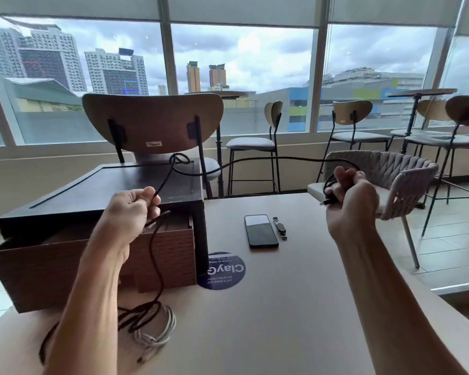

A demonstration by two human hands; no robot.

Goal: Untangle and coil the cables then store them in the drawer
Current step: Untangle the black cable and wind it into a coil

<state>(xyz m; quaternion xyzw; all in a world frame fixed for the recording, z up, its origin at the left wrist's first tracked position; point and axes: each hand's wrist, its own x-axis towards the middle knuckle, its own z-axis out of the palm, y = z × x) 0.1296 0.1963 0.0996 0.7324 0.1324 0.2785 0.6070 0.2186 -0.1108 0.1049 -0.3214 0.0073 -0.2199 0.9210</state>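
Head view: left hand [132, 212] fingers pinch the black cable [255, 159]. Right hand [349, 201] fingers clench its coiled end.

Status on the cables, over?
Left hand pinches black cable, right hand holds its coils. Knot mid-span. Grey cable loose on table. Drawer open.
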